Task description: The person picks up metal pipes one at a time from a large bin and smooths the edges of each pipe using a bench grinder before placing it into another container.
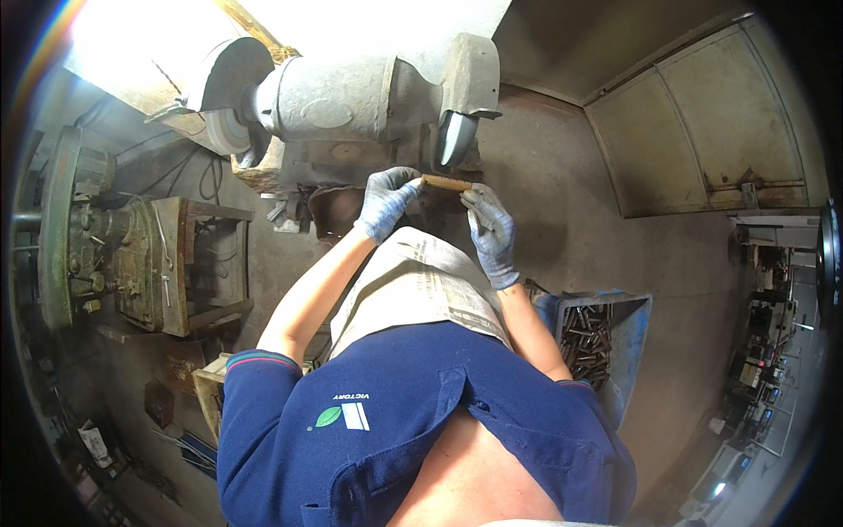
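Observation:
Both my hands wear grey knit gloves and hold a short brownish metal rod (447, 183) level between them. My left hand (385, 202) grips its left end and my right hand (490, 230) pinches its right end. The rod sits just below the right wheel (457, 137) of a large grey bench grinder (351, 97). Whether the rod touches the wheel I cannot tell. A sheet of newspaper (421, 285) lies over my lap under the forearms.
The grinder's left wheel (226, 130) stands at upper left. A blue bin (630, 351) holding several metal rods sits at my right. A green machine (61, 237) and a wooden box (206, 263) stand at left. A metal door (702, 123) is at upper right.

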`<state>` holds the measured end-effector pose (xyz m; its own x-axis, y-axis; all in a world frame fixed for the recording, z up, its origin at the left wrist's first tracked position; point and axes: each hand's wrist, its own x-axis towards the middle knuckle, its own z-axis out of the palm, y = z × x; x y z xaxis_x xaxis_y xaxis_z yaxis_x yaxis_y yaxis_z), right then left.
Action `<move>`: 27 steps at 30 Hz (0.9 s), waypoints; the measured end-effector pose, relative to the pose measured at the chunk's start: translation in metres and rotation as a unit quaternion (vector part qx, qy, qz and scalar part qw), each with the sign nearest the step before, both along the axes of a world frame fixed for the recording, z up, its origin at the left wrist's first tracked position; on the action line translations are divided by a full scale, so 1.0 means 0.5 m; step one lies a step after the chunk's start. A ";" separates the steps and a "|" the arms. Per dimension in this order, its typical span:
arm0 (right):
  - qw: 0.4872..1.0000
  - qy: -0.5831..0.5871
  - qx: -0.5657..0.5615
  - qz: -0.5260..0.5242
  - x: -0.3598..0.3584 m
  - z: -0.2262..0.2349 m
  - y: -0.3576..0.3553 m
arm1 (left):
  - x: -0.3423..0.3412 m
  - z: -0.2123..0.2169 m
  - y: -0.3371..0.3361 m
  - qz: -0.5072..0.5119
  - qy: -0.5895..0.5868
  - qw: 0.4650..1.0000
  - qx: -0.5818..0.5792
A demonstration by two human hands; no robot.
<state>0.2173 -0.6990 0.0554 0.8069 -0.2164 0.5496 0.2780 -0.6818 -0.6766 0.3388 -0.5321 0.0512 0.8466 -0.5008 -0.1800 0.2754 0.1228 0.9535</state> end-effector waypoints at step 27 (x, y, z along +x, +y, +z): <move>0.944 0.056 0.322 -0.046 0.091 -0.140 -0.017 | 0.049 -0.075 -0.057 0.056 0.045 0.997 0.025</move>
<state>0.2627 -0.7075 -0.0146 0.8141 -0.5481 0.1919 0.1398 -0.1358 -0.9808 0.3631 -0.5605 0.0138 0.8760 -0.3926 -0.2801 0.3471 0.1099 0.9314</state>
